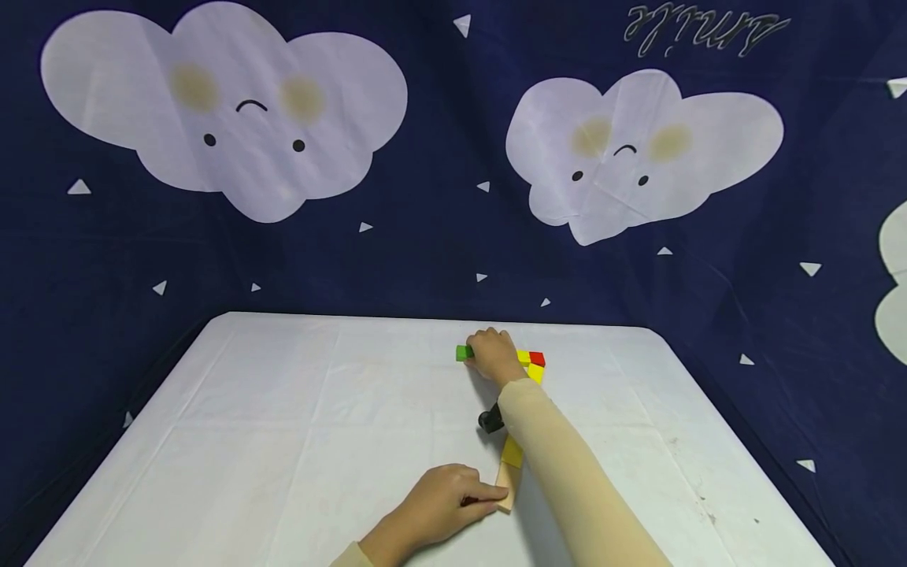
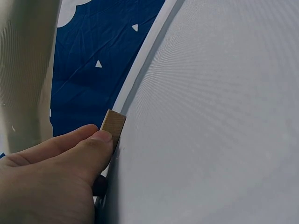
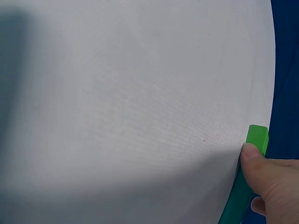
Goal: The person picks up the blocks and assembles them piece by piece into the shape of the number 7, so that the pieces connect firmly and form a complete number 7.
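My left hand [image 1: 445, 504] pinches the near end of a plain wooden block [image 1: 505, 479] lying on the white table. In the left wrist view, thumb and fingers hold that wooden block [image 2: 114, 125] by its sides. At the far edge my right hand [image 1: 495, 354] grips a green block [image 1: 462, 353]. The right wrist view has my thumb against the green block [image 3: 257, 135], with a darker green stretch below. Right of that hand come a yellow block [image 1: 523, 357] and a red block [image 1: 537, 358]. My right forearm hides the middle of the block line.
A yellow block [image 1: 512, 451] touches the wooden one, and another yellow block [image 1: 535, 372] lies near the red. Beside the right sleeve juts a black rounded object [image 1: 489, 420]. Behind the white table [image 1: 283, 409] hangs a dark blue cloth [image 1: 439, 260] with clouds.
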The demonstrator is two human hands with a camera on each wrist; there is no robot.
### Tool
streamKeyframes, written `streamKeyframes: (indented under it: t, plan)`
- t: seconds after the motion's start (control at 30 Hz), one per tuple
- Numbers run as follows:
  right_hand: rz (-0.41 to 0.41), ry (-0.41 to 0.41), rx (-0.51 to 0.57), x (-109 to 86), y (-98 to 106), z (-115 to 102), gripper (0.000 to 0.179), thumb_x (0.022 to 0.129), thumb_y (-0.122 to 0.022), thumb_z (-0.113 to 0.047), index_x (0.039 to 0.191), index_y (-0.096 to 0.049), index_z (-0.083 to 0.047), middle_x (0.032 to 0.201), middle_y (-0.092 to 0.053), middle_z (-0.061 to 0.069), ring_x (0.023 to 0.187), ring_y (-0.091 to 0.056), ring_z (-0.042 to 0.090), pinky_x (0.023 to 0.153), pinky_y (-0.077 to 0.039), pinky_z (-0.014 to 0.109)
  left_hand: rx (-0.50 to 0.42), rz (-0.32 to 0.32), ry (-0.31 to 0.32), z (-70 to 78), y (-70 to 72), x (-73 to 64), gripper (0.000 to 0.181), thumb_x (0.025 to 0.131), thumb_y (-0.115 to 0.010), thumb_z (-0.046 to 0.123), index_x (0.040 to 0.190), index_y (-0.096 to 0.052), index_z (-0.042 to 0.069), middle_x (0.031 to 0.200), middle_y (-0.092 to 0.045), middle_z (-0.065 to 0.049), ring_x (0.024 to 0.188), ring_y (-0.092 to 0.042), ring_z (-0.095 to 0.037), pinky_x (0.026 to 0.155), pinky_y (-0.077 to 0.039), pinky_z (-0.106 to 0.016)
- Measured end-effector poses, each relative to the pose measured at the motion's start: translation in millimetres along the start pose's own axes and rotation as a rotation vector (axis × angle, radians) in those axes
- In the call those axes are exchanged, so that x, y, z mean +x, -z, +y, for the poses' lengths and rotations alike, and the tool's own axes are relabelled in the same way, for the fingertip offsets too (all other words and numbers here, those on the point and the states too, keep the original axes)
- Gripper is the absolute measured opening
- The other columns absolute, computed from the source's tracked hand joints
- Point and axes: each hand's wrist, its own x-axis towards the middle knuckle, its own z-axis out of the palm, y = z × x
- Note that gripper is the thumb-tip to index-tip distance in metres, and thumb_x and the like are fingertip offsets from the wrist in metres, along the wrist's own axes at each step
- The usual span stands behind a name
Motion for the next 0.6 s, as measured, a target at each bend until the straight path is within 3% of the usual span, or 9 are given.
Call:
streamKeyframes:
  t: [0.33,0.6]
  plan:
    - [0.001,0.031,-0.013,-1.7,-1.1,2.6,0.027,0.09,-0.073,-0.028,0.113,-0.071,-0.014,0.109,-0.069,0.002,0.105,-0.056,0.023,0.094,-0.042,0.04,0.0,0.003,0.002,0.6,-0.9,0.4,0.025,0.095,-0.065,0.034,0.118,-0.073,0.031,0.066,-0.056,0.016,0.058,-0.029,0.01,0.056,-0.028,-0.005]
    - [-0.011,0.053,-0.013,-5.4,-1.7,9.0,0.049,0.094,-0.068,-0.035,0.138,-0.058,-0.015,0.131,-0.064,0.005,0.12,-0.056,0.026,0.102,-0.043,0.044,0.001,0.008,0.0,0.0,0.2,-0.3,0.024,0.094,-0.067,0.033,0.118,-0.074,0.031,0.067,-0.057,0.016,0.058,-0.03,0.01,0.056,-0.027,-0.005]
